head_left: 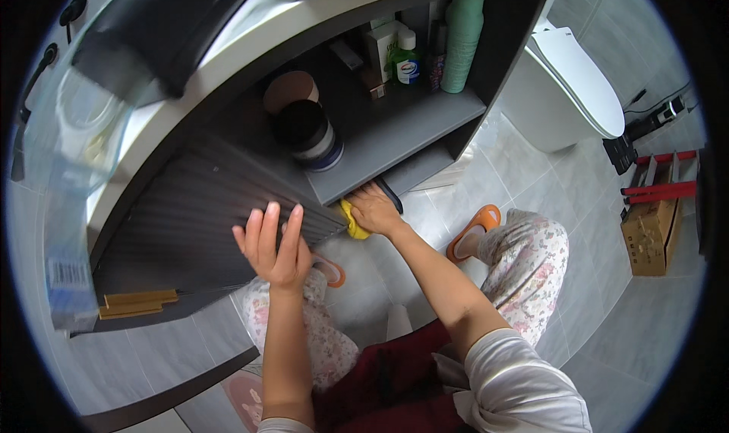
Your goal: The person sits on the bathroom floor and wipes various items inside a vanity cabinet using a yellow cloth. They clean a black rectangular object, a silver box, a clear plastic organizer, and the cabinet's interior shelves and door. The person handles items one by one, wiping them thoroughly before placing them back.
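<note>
My right hand [372, 208] reaches low to the front of a dark grey cabinet. Under its fingers and palm is a yellow cloth [355, 222], pressed against the panel edge just below the shelf [410, 148]; the fingertips are partly hidden there. My left hand [277, 247] is raised in front of the cabinet's ribbed side panel [182, 213], fingers apart and nothing in it. Whether its fingertips touch the panel, I cannot tell. A wide jar with a black lid [304, 129] stands on the shelf, with a round pinkish-brown item [291, 90] behind it.
Farther back on the shelf are a green bottle with a white cap [406, 61] and a tall mint-green stack [462, 42]. A white toilet [581, 91] stands to the right, beyond a red step stool [661, 178] and cardboard box [649, 239]. My orange slippers [486, 219] rest on grey tiles.
</note>
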Motion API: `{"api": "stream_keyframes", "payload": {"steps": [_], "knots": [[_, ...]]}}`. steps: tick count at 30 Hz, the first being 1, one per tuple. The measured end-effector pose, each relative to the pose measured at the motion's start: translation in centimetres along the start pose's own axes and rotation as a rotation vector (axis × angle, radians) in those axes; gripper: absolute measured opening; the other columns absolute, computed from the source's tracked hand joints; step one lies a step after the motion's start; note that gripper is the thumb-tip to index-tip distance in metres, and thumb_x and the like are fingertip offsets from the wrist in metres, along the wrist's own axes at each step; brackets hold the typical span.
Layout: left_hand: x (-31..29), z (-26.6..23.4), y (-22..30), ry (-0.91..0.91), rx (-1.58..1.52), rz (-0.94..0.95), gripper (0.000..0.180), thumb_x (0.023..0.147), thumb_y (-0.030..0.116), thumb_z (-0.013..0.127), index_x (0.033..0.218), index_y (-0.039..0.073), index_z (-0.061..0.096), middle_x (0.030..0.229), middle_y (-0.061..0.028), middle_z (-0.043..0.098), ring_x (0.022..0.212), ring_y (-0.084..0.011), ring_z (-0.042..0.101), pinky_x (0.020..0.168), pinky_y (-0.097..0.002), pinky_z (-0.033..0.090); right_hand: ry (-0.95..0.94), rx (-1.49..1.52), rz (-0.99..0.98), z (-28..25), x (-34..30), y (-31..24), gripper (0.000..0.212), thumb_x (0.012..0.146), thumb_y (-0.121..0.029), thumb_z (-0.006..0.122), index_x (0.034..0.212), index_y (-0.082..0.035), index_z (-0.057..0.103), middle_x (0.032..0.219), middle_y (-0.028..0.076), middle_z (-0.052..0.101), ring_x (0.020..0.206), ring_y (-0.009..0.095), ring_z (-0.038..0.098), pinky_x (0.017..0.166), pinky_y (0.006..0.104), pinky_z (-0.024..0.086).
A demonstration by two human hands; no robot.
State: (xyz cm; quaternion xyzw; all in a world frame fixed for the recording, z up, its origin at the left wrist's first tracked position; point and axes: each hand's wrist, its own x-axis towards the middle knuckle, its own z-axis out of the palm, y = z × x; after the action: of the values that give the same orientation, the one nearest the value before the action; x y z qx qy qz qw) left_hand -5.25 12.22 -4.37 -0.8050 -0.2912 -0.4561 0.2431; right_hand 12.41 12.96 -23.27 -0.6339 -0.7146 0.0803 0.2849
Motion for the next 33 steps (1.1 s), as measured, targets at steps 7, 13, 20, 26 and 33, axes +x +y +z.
{"api": "stream_keyframes", "payload": {"steps": [7, 13, 20, 26, 33], "knots": [[0.0, -0.1, -0.1, 0.058, 0.067, 0.007, 0.026, 0.074, -0.004, 0.058, 0.089, 0.014, 0.07, 0.115, -0.0078, 0.054, 0.117, -0.0251, 0.043, 0.109, -0.0453, 0.02, 0.094, -0.005, 0.152, -0.7, 3.5, 0.6, 0.046, 0.078, -0.042, 0.046, 0.105, -0.009, 0.063, 0.112, 0.012, 0.06, 0.111, 0.027, 0.05, 0.101, 0.0389, 0.031], [-0.7, 1.0, -0.7, 0.094, 0.08, 0.013, 0.025, 0.072, -0.004, 0.061, 0.088, 0.014, 0.068, 0.115, -0.0091, 0.053, 0.116, -0.027, 0.043, 0.109, -0.046, 0.021, -0.004, -0.061, 0.221, -3.4, 3.7, 5.8, 0.048, 0.076, -0.041, 0.049, 0.111, -0.01, 0.06, 0.117, 0.011, 0.057, 0.114, 0.028, 0.047, 0.102, 0.0377, 0.03], [-0.6, 0.7, -0.6, 0.051, 0.027, 0.039, 0.034, 0.07, -0.007, 0.057, 0.096, 0.011, 0.068, 0.118, -0.013, 0.054, 0.118, -0.0283, 0.043, 0.109, -0.0442, 0.021, 0.282, -0.286, 0.323, -5.5, 0.1, 10.5, 0.038, 0.079, -0.029, 0.048, 0.102, -0.002, 0.061, 0.115, 0.017, 0.056, 0.114, 0.031, 0.045, 0.103, 0.0421, 0.028], [0.7, -0.4, 0.2, 0.027, 0.029, 0.016, 0.033, 0.072, -0.006, 0.056, 0.098, 0.011, 0.068, 0.119, -0.0121, 0.055, 0.119, -0.027, 0.043, 0.109, -0.0432, 0.022, 0.393, -0.325, 0.298, -1.7, -2.6, 1.8, 0.036, 0.075, -0.021, 0.053, 0.104, 0.0, 0.057, 0.11, 0.018, 0.054, 0.111, 0.034, 0.045, 0.102, 0.0464, 0.028], [1.4, -0.5, 1.0, 0.021, 0.027, -0.039, 0.033, 0.073, -0.004, 0.055, 0.097, 0.013, 0.069, 0.117, -0.0089, 0.056, 0.117, -0.0251, 0.045, 0.109, -0.0417, 0.022, 0.238, 0.075, -0.042, -1.2, -3.2, -1.3, 0.04, 0.073, -0.013, 0.053, 0.113, -0.006, 0.055, 0.115, 0.013, 0.054, 0.11, 0.028, 0.048, 0.099, 0.0414, 0.034]]}}
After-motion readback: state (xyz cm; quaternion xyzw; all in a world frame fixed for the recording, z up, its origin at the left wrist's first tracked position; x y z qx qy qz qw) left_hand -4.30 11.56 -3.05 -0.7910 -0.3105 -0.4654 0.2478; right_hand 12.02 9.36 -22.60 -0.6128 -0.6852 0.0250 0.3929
